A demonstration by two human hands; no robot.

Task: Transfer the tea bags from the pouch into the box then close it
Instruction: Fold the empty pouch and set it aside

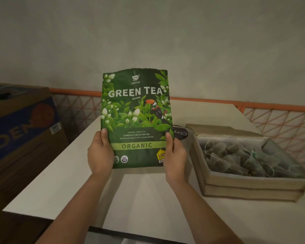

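A green tea pouch [136, 117] printed "GREEN TEA" stands upright above the white table, its top edge open and slightly bulged. My left hand [99, 154] grips its lower left edge, thumb on the front. My right hand [175, 155] grips the lower right edge the same way. To the right sits a beige box [253, 184], lid open toward the back, holding several pyramid tea bags [245, 159] with strings.
The white table [148, 199] spreads under my arms. A brown and blue cardboard carton [19, 131] stands at the left. An orange mesh railing [280, 118] runs behind the table. A dark round label [180, 133] shows just behind the pouch.
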